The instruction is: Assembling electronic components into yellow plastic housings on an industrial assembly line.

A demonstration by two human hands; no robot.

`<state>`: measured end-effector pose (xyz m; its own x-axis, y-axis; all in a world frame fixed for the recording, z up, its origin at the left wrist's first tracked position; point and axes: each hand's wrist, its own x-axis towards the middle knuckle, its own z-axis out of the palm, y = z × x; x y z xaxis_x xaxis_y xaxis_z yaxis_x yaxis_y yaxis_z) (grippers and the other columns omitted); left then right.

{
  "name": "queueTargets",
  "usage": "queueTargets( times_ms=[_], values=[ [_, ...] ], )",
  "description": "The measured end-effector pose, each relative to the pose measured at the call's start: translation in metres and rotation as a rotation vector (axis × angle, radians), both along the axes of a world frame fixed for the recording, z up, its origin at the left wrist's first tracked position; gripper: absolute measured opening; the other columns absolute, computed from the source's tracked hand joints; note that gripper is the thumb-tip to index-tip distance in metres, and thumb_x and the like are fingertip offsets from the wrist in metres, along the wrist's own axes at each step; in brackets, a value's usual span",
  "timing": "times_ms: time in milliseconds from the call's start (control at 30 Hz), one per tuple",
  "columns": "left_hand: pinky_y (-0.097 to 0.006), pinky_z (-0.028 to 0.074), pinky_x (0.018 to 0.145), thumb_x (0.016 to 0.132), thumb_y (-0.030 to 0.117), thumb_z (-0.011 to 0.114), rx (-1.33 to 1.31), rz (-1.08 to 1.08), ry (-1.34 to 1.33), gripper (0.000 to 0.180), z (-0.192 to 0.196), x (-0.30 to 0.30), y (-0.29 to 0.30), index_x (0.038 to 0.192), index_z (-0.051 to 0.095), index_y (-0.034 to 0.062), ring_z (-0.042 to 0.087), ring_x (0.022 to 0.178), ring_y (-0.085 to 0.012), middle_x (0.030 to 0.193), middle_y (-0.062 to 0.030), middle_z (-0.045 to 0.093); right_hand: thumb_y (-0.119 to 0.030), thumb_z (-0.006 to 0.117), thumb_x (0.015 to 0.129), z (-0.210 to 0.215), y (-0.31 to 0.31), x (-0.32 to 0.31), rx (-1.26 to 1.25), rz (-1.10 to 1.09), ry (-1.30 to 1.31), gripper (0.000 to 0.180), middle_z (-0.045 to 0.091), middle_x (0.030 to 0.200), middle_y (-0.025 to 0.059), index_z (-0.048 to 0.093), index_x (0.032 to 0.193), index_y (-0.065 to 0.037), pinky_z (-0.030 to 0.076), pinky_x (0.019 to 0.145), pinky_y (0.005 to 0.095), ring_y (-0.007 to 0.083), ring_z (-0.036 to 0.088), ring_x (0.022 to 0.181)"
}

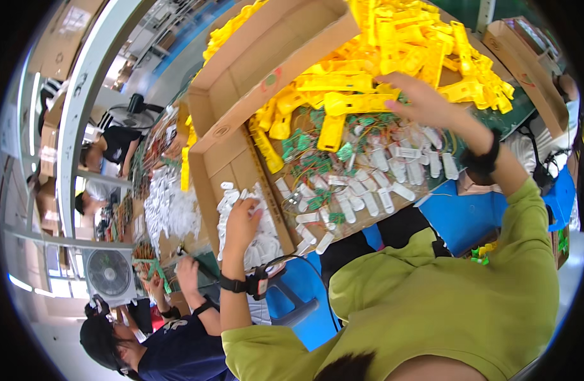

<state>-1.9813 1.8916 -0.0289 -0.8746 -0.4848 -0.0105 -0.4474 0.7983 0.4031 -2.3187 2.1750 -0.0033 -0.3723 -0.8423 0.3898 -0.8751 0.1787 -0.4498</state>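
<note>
My left hand (242,223) reaches into a cardboard box section holding many small white plastic casings (264,249). Its fingers bend over the casings, and I cannot make out whether any is between them. My right hand (420,101) is over the edge of a big heap of yellow plastic housings (403,38), thumb and fingers apart. Close to its fingertips lies one long yellow housing (358,102). Between my hands, green circuit boards (298,145) with thin coloured wires are spread out. White casings with wires (368,190) cover the near part of the table.
An open cardboard box (266,70) stands tilted on the table's far left side. Another cardboard box (527,73) is at the far right. To my left a co-worker in dark clothes (184,349) works beside a white heap (168,206). Blue stools (304,305) stand below.
</note>
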Motion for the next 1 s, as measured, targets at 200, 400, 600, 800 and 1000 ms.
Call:
queueTargets(
  times_ms=[200, 400, 600, 800, 1000],
  values=[
    [-0.027, 0.042, 0.056, 0.070, 0.006, 0.059, -0.023, 0.007, -0.025, 0.013, -0.005, 0.000, -0.006, 0.081, 0.055, 0.0005, 0.052, 0.060, -0.0169, 0.068, -0.0079, 0.053, -0.026, 0.060, 0.073, -0.033, -0.027, 0.003, 0.132, -0.081, 0.163, 0.054, 0.051, 0.100, 0.0159, 0.040, 0.117, 0.000, 0.039, 0.082, 0.0388, 0.0302, 0.050, 0.094],
    [-0.023, 0.045, 0.058, 0.078, 0.009, 0.057, 0.457, 0.300, 0.290, 0.019, 0.018, 0.003, 0.003, 0.092, 0.051, -0.0020, 0.055, 0.063, -0.0126, 0.076, -0.0064, 0.056, -0.028, 0.065, 0.066, -0.030, -0.029, -0.008, 0.008, -0.063, 0.364, 0.057, 0.050, 0.097, 0.0138, 0.044, 0.111, -0.002, 0.037, 0.083, 0.0376, 0.0293, 0.046, 0.097],
    [-0.023, 0.047, 0.060, 0.080, 0.010, 0.058, 0.804, 0.133, 0.590, 0.025, 0.074, -0.018, 0.072, 0.100, 0.049, -0.0019, 0.056, 0.067, -0.0125, 0.083, -0.0065, 0.055, -0.029, 0.066, 0.065, 0.039, 0.011, 0.037, 0.076, -0.055, 0.257, 0.044, 0.052, 0.091, 0.0121, 0.050, 0.098, -0.004, 0.044, 0.066, 0.0361, 0.0297, 0.054, 0.079],
    [-0.025, 0.045, 0.062, 0.078, 0.001, 0.057, 0.238, -0.080, 0.621, 0.014, 0.125, -0.020, 0.142, 0.091, 0.058, -0.0008, 0.056, 0.069, -0.0132, 0.078, -0.0077, 0.057, -0.029, 0.068, 0.064, 0.095, 0.030, 0.118, 0.081, 0.512, 0.278, 0.044, 0.053, 0.076, 0.0081, 0.050, 0.096, -0.005, 0.044, 0.057, 0.0364, 0.0277, 0.056, 0.069],
    [-0.026, 0.043, 0.058, 0.073, 0.003, 0.061, 0.076, -0.324, 0.387, 0.018, 0.141, -0.008, 0.174, 0.091, 0.062, 0.0030, 0.055, 0.066, -0.0182, 0.075, -0.0086, 0.056, -0.029, 0.068, 0.063, 0.125, 0.035, 0.146, 0.147, 0.608, 0.371, 0.037, 0.053, 0.071, 0.0077, 0.050, 0.085, -0.005, 0.043, 0.054, 0.0365, 0.0270, 0.056, 0.065]
  ],
)
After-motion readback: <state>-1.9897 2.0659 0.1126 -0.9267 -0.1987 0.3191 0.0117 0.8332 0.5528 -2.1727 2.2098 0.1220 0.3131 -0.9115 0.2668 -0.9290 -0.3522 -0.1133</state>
